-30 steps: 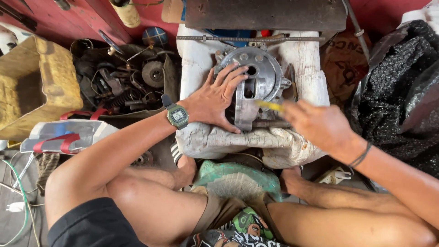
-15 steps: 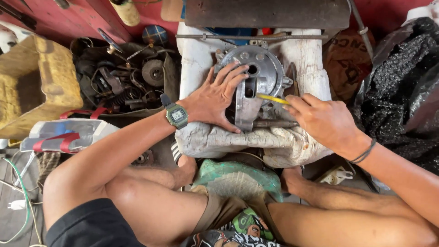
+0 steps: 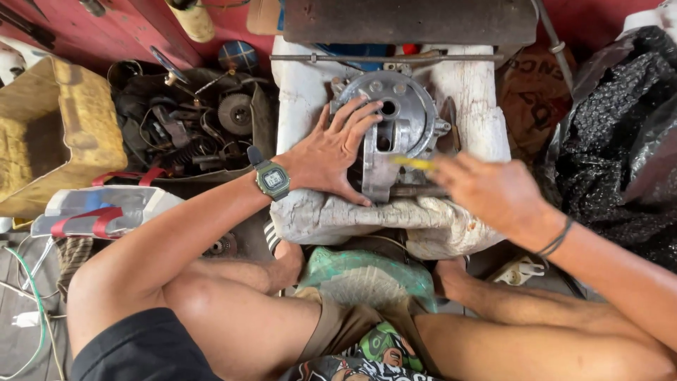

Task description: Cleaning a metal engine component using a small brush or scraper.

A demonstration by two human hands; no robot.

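A round grey metal motor housing (image 3: 402,116) lies on a worn white foam block (image 3: 310,85) in front of me. My left hand (image 3: 331,152), with a digital watch on the wrist, lies flat with spread fingers on the housing's left side and holds it down. My right hand (image 3: 486,190) is blurred and grips a yellow-handled tool (image 3: 415,162), whose tip points at the housing's lower edge. A dark metal rod (image 3: 416,191) sticks out beneath the housing near that hand.
A dark bag of metal parts and wheels (image 3: 194,127) sits left of the block. A yellow foam box (image 3: 56,134) lies at far left, black plastic sheeting (image 3: 620,141) at right. A metal bar (image 3: 381,58) runs along the block's far edge. My bent legs fill the foreground.
My right hand has shifted slightly right and lower with the yellow tool, and is now blurred. The left hand stays pressed on the housing.
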